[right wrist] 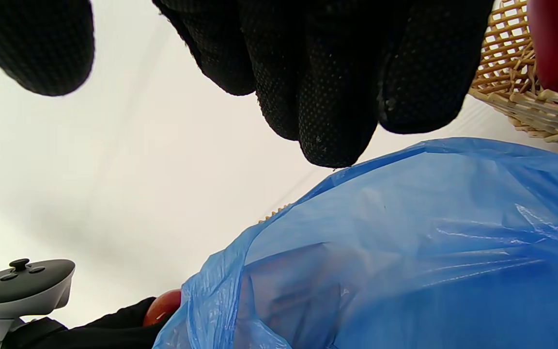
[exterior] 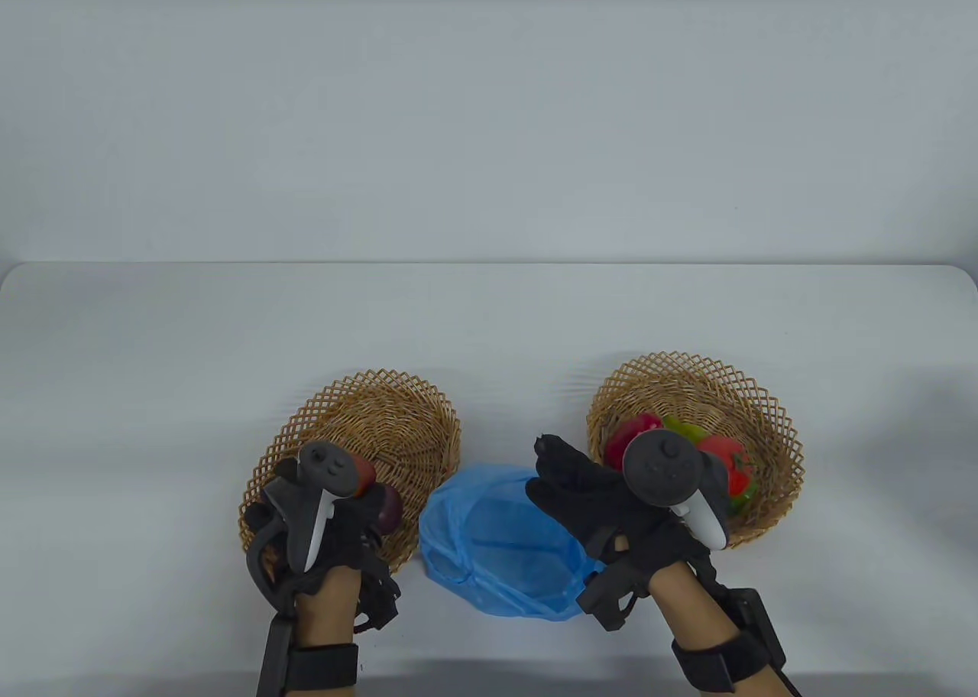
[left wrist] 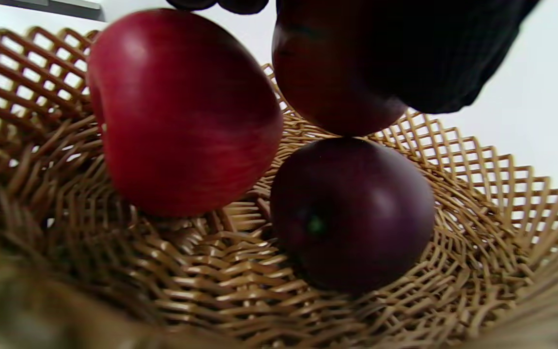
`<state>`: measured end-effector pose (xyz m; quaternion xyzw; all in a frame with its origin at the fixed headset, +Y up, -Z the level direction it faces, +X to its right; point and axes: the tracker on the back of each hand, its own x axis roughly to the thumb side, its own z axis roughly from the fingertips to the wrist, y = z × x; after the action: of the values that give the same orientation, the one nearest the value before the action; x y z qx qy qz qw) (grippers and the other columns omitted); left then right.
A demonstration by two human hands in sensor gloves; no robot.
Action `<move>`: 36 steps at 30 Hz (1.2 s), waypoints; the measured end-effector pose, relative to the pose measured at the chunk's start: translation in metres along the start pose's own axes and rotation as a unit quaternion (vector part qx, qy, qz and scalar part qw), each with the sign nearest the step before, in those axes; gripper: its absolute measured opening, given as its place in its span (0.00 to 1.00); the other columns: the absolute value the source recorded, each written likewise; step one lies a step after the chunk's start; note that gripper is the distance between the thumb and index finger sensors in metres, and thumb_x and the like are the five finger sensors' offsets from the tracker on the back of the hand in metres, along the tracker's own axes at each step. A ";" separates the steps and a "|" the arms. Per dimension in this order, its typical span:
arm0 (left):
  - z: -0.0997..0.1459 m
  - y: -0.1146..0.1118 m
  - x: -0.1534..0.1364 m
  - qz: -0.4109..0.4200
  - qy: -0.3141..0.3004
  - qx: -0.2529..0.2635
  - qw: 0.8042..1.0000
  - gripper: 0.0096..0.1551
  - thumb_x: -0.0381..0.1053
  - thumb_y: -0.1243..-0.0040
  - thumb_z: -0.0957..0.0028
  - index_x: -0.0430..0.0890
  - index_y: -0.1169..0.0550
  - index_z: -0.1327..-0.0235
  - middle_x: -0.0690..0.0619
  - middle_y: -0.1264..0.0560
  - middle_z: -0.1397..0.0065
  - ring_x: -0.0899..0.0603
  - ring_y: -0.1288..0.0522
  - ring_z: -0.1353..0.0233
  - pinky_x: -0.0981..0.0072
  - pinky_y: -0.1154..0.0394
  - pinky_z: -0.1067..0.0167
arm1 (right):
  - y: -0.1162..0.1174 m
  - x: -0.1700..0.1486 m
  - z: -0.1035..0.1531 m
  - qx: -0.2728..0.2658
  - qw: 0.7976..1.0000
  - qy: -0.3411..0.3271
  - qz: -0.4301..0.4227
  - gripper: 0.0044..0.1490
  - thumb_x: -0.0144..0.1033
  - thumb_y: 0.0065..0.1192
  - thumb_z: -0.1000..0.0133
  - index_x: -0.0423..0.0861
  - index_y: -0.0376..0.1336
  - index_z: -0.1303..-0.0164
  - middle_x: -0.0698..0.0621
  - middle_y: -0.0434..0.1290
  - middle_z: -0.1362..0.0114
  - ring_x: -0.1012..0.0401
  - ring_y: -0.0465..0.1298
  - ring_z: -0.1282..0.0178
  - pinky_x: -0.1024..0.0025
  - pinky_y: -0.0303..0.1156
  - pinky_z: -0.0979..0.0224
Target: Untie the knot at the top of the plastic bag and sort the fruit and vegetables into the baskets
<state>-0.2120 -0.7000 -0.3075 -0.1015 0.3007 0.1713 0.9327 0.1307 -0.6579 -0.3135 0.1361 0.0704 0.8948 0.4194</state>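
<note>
My left hand (exterior: 348, 510) hovers over the left wicker basket (exterior: 382, 414). Its gloved fingers (left wrist: 434, 53) curl over a dark red fruit (left wrist: 327, 82). A red apple (left wrist: 182, 111) is beside it, just under the fingertips, slightly blurred; I cannot tell whether it is touched. A dark purple plum (left wrist: 351, 213) lies on the basket's floor (left wrist: 221, 271). The blue plastic bag (exterior: 497, 544) lies between the baskets, untied, its mouth gaping. My right hand (exterior: 554, 468) is above the bag's right edge with fingers (right wrist: 332, 97) straight, holding nothing.
The right wicker basket (exterior: 764, 414) holds red peppers (exterior: 638, 431) and a green one (exterior: 684, 428), partly hidden by the right tracker (exterior: 665, 468). The white table (exterior: 489, 322) stretches back to a pale wall.
</note>
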 end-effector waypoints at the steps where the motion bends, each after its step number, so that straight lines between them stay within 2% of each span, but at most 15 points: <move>1: -0.002 -0.001 -0.001 -0.002 0.007 -0.003 1.000 0.58 0.70 0.38 0.55 0.54 0.51 0.17 0.45 0.61 0.12 0.33 0.60 0.13 0.31 0.67 0.21 | 0.000 0.000 0.000 0.001 1.000 0.001 0.002 0.52 0.63 0.58 0.49 0.42 0.53 0.22 0.35 0.68 0.24 0.42 0.76 0.31 0.40 0.70 0.32; 4: -0.006 -0.005 -0.004 -0.007 0.027 -0.010 1.000 0.59 0.71 0.40 0.55 0.53 0.52 0.17 0.45 0.65 0.13 0.32 0.65 0.14 0.30 0.69 0.23 | 0.000 -0.001 0.000 0.000 1.000 0.005 0.009 0.52 0.63 0.58 0.49 0.42 0.53 0.22 0.35 0.67 0.23 0.41 0.75 0.30 0.40 0.70 0.32; 8: -0.007 -0.007 -0.005 -0.002 0.022 -0.028 0.999 0.62 0.72 0.41 0.56 0.52 0.57 0.17 0.45 0.67 0.14 0.32 0.66 0.14 0.30 0.70 0.23 | -0.002 -0.001 0.000 0.000 0.999 0.012 0.031 0.52 0.63 0.58 0.49 0.42 0.52 0.22 0.35 0.66 0.22 0.40 0.73 0.29 0.38 0.68 0.31; 13: 0.004 0.003 0.002 0.015 -0.014 0.001 1.000 0.61 0.71 0.43 0.55 0.52 0.56 0.17 0.45 0.66 0.13 0.32 0.65 0.14 0.30 0.69 0.23 | -0.007 0.001 0.002 -0.024 0.996 0.029 0.080 0.53 0.63 0.58 0.49 0.42 0.52 0.22 0.34 0.65 0.22 0.39 0.71 0.27 0.36 0.66 0.30; 18: 0.029 0.019 0.016 0.053 -0.106 0.053 0.992 0.57 0.72 0.43 0.55 0.56 0.53 0.17 0.49 0.59 0.11 0.35 0.57 0.11 0.32 0.62 0.18 | -0.018 0.007 0.008 -0.060 0.989 0.049 0.126 0.53 0.63 0.58 0.49 0.40 0.53 0.22 0.34 0.66 0.22 0.37 0.68 0.24 0.33 0.63 0.29; 21: 0.049 0.027 0.026 0.091 -0.196 0.074 0.974 0.54 0.73 0.43 0.55 0.59 0.48 0.17 0.54 0.52 0.10 0.38 0.52 0.10 0.34 0.57 0.16 | -0.030 0.014 0.015 -0.093 0.980 0.062 0.163 0.54 0.64 0.58 0.49 0.39 0.53 0.22 0.33 0.66 0.22 0.36 0.65 0.22 0.30 0.60 0.28; 22: 0.055 0.029 0.028 0.095 -0.209 0.085 0.970 0.53 0.73 0.43 0.56 0.60 0.47 0.18 0.55 0.51 0.10 0.38 0.50 0.10 0.34 0.56 0.15 | -0.033 0.017 0.018 -0.104 0.977 0.063 0.175 0.55 0.64 0.58 0.49 0.39 0.53 0.22 0.33 0.66 0.22 0.35 0.64 0.21 0.29 0.58 0.27; 26: 0.077 0.034 0.038 0.085 -0.272 0.125 0.950 0.52 0.75 0.44 0.57 0.62 0.45 0.18 0.57 0.48 0.09 0.40 0.46 0.09 0.35 0.54 0.14 | -0.049 0.027 0.030 -0.172 0.947 0.077 0.261 0.56 0.66 0.58 0.49 0.38 0.52 0.21 0.33 0.64 0.21 0.34 0.58 0.18 0.25 0.53 0.27; 29: 0.084 0.031 0.044 0.062 -0.297 0.125 0.944 0.58 0.77 0.44 0.59 0.65 0.53 0.17 0.57 0.55 0.08 0.37 0.49 0.08 0.30 0.54 0.15 | -0.057 0.030 0.036 -0.192 0.922 0.098 0.320 0.59 0.68 0.57 0.49 0.38 0.50 0.20 0.31 0.59 0.18 0.33 0.50 0.17 0.23 0.48 0.27; 31: 0.082 0.028 0.046 0.042 -0.306 0.110 0.945 0.62 0.80 0.44 0.62 0.65 0.57 0.18 0.56 0.60 0.08 0.33 0.53 0.07 0.27 0.55 0.17 | -0.060 0.030 0.037 -0.192 0.913 0.106 0.343 0.61 0.70 0.57 0.50 0.39 0.49 0.19 0.30 0.53 0.16 0.32 0.43 0.16 0.22 0.44 0.27; 33: 0.078 0.022 0.048 0.037 -0.311 0.089 0.945 0.66 0.82 0.44 0.64 0.66 0.61 0.19 0.54 0.66 0.09 0.32 0.58 0.07 0.24 0.58 0.18 | -0.059 0.027 0.035 -0.181 0.905 0.121 0.365 0.65 0.72 0.57 0.50 0.40 0.44 0.16 0.27 0.42 0.15 0.30 0.34 0.18 0.20 0.38 0.28; 36: 0.068 0.011 0.051 0.013 -0.303 0.056 0.951 0.69 0.84 0.46 0.65 0.66 0.68 0.22 0.53 0.76 0.14 0.31 0.67 0.08 0.20 0.62 0.19 | -0.053 0.011 0.023 -0.128 0.884 0.160 0.421 0.74 0.75 0.57 0.52 0.43 0.28 0.17 0.29 0.22 0.18 0.31 0.19 0.23 0.19 0.28 0.30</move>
<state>-0.1418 -0.6572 -0.2844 0.0112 0.0144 0.1894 0.9817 0.1692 -0.6152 -0.3026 -0.0466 -0.0430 0.9980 0.0002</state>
